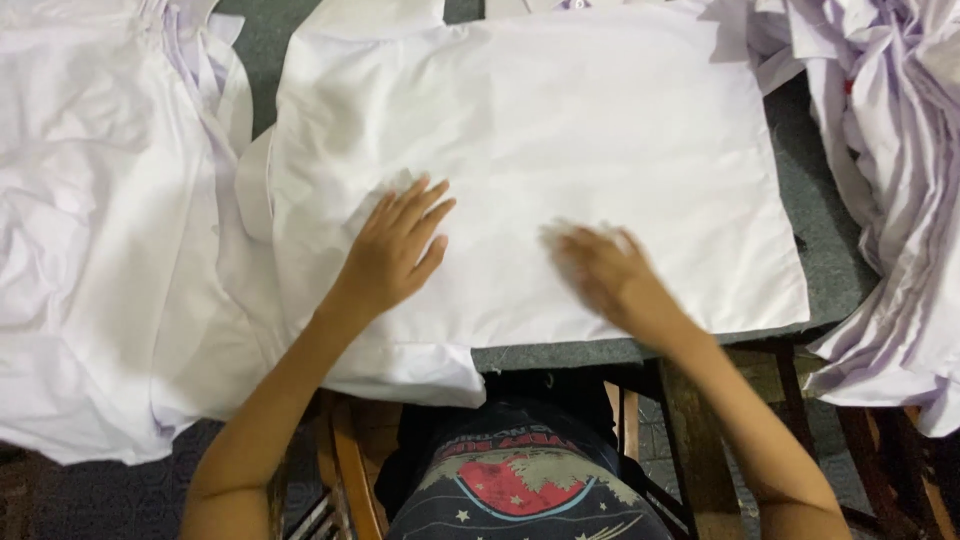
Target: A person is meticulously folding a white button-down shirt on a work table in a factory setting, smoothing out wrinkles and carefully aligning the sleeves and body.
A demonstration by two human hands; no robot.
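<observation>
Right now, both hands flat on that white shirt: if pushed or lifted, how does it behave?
The white shirt is probably floppy: it lies flat under the left hand and right hand, and its sleeve droops over the table edge. Likely light, being thin cloth. Pushed, it would probably bunch rather than slide whole, judging by wrinkles near the left fingers.

Both arms reach forward, left hand [392,250] flat with fingers spread, right hand [603,265] palm-down and motion-blurred.
</observation>
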